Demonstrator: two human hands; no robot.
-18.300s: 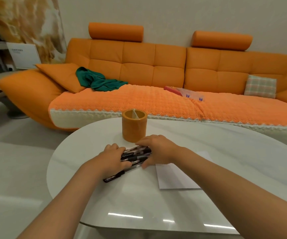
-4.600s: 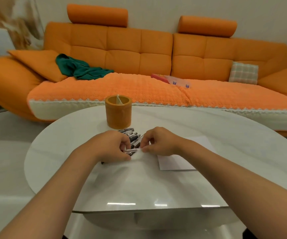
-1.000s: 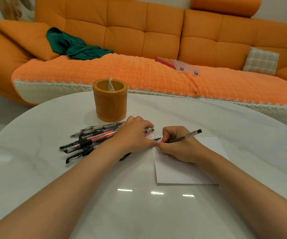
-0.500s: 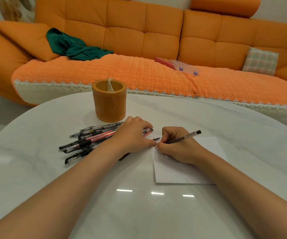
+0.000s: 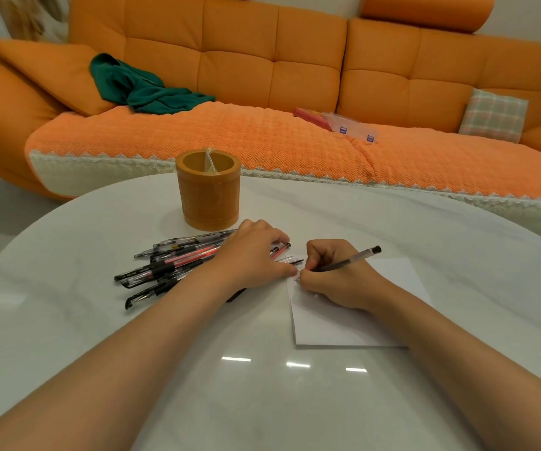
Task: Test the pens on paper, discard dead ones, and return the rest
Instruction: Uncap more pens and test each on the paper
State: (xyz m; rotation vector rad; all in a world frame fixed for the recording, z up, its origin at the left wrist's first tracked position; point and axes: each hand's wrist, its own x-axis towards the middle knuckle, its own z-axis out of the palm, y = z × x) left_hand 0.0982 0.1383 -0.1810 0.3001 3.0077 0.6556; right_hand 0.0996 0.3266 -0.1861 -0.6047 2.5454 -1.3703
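The right hand (image 5: 337,281) gripped a pen (image 5: 350,261), its tip on the far left corner of the paper (image 5: 344,323). The left hand (image 5: 253,258) lay curled over the pile (image 5: 171,265) of pens just left of the paper; whether it grasped anything could not be told. The cup (image 5: 209,193) stood just beyond the pile.

Orange sofa (image 5: 240,70), green cloth (image 5: 139,87), plaid cushion (image 5: 493,115)

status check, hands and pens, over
Right hand grips a pen, tip at the paper corner. Left hand rests on the pile beside it. Holder behind, nothing in the way.
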